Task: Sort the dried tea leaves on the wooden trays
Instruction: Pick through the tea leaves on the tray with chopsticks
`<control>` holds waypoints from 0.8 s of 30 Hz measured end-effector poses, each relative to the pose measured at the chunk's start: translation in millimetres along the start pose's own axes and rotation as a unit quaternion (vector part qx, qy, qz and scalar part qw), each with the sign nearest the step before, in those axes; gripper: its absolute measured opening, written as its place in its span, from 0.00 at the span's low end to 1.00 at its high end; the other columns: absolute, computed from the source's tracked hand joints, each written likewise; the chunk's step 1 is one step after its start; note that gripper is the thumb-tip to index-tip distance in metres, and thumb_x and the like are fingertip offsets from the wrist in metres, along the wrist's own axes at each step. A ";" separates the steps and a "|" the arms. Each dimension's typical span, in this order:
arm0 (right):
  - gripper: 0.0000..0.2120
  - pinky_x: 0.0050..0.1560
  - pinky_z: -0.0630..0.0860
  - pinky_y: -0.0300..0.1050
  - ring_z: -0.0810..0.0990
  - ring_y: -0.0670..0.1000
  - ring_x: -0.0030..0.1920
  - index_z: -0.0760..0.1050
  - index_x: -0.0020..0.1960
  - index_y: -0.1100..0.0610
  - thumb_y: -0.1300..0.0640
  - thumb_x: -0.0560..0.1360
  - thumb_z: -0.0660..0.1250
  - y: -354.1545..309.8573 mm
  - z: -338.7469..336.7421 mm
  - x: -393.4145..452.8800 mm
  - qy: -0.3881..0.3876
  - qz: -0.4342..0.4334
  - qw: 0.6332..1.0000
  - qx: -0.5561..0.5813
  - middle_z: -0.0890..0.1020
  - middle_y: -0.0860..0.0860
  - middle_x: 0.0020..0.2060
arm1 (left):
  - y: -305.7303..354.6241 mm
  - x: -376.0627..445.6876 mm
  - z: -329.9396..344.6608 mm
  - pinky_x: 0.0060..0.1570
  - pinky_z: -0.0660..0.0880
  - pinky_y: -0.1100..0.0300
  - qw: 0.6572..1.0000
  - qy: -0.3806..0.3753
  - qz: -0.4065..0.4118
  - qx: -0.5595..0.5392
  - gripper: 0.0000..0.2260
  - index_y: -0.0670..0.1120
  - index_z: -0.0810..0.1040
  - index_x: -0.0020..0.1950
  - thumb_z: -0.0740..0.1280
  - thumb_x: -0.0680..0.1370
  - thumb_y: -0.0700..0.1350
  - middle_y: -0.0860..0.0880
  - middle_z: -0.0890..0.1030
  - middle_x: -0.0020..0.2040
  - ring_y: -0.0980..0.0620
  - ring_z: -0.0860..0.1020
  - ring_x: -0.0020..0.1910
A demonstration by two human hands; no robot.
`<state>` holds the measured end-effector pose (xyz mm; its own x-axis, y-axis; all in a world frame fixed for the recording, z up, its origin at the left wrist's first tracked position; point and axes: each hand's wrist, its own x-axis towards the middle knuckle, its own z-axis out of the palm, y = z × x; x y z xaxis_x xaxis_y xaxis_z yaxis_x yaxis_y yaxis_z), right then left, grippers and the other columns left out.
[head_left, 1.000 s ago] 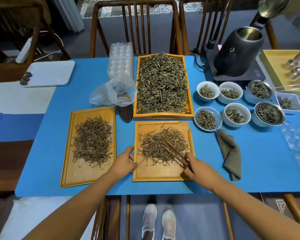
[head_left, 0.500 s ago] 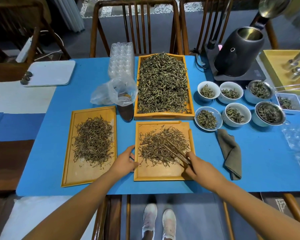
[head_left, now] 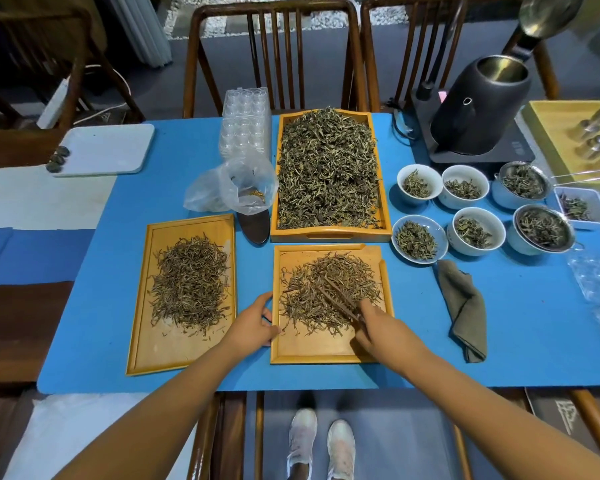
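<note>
black kettle (head_left: 478, 105), grey cloth (head_left: 465, 306), white board (head_left: 108, 147)

One head-worn wide-angle view only, looking forward and steeply down over the desk (head_left: 430, 341) from its near edge; both forearms enter from below; chairs (head_left: 274, 57) stand beyond the far edge; straight lines bow outward at the borders.

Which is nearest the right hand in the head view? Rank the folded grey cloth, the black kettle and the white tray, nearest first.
From the right hand:
1. Folded grey cloth, just to its right.
2. Black kettle, far back right.
3. White tray, far back left.
</note>
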<state>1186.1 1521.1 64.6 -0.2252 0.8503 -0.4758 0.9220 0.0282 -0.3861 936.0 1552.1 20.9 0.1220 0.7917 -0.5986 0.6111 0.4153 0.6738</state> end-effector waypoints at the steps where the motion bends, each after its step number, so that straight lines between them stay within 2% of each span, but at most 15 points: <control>1: 0.08 0.39 0.72 0.52 0.76 0.60 0.42 0.61 0.53 0.57 0.57 0.77 0.57 -0.7 -0.1 -0.2 -0.011 -0.010 1.000 -0.004 0.76 0.60 0.47 | 0.4 0.0 0.1 0.35 0.79 0.65 1.000 0.000 0.000 0.000 0.32 0.48 0.58 0.76 0.68 0.76 0.35 0.47 0.72 0.47 0.50 0.78 0.38; 3: 0.08 0.39 0.72 0.52 0.76 0.60 0.41 0.61 0.54 0.58 0.57 0.77 0.57 -1.4 -0.3 -0.8 -0.018 -0.022 0.999 -0.014 0.76 0.60 0.47 | 0.7 0.3 0.2 0.34 0.78 0.66 1.000 0.001 -0.001 -0.001 0.32 0.48 0.58 0.76 0.67 0.76 0.35 0.47 0.72 0.47 0.50 0.77 0.38; 6: 0.08 0.37 0.72 0.52 0.75 0.60 0.38 0.62 0.54 0.58 0.56 0.77 0.57 -0.3 -0.7 -1.4 0.030 -0.009 0.999 0.012 0.76 0.58 0.44 | 0.6 0.0 0.7 0.31 0.77 0.68 1.000 0.004 0.002 0.004 0.32 0.48 0.57 0.76 0.67 0.76 0.35 0.46 0.72 0.48 0.50 0.77 0.38; 9: 0.07 0.33 0.68 0.48 0.72 0.57 0.33 0.60 0.50 0.55 0.57 0.77 0.58 1.4 -0.9 -0.2 0.068 0.028 0.996 0.042 0.73 0.54 0.37 | 0.5 -0.3 1.3 0.30 0.76 0.69 1.000 0.004 0.003 0.009 0.32 0.48 0.57 0.76 0.67 0.76 0.36 0.46 0.72 0.48 0.51 0.77 0.37; 11: 0.08 0.34 0.68 0.46 0.71 0.56 0.34 0.58 0.50 0.55 0.56 0.77 0.58 1.9 -1.1 1.1 0.049 0.044 0.997 0.037 0.73 0.54 0.38 | 0.8 -0.2 1.1 0.28 0.75 0.71 1.000 0.004 0.002 0.012 0.32 0.47 0.57 0.77 0.67 0.76 0.35 0.47 0.71 0.47 0.52 0.76 0.37; 15: 0.08 0.36 0.68 0.47 0.71 0.56 0.36 0.60 0.54 0.57 0.56 0.77 0.57 -0.4 0.4 5.3 -0.002 0.017 1.000 0.013 0.75 0.58 0.43 | 0.9 -0.7 0.3 0.28 0.74 0.72 1.000 0.004 0.000 0.016 0.33 0.48 0.57 0.77 0.67 0.76 0.36 0.47 0.71 0.47 0.52 0.76 0.36; 20: 0.13 0.36 0.69 0.47 0.75 0.58 0.39 0.60 0.59 0.59 0.57 0.77 0.57 -4.2 3.1 12.3 0.016 0.033 0.999 0.009 0.78 0.60 0.45 | 1.9 -1.2 0.7 0.33 0.77 0.67 1.000 0.004 0.001 0.018 0.32 0.48 0.56 0.76 0.67 0.76 0.36 0.47 0.72 0.47 0.50 0.77 0.38; 24: 0.10 0.35 0.67 0.47 0.73 0.57 0.37 0.61 0.56 0.58 0.57 0.77 0.57 -9.2 4.4 16.3 0.004 0.016 1.000 -0.002 0.78 0.60 0.45 | 1.4 -1.1 0.9 0.37 0.79 0.62 1.000 0.005 0.001 0.013 0.32 0.49 0.57 0.76 0.67 0.76 0.36 0.47 0.72 0.48 0.50 0.77 0.38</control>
<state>1172.6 1532.4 56.9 -0.1935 0.8550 -0.4811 0.9298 0.0034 -0.3681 937.5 1551.4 22.1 0.1155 0.7976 -0.5920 0.6304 0.4017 0.6642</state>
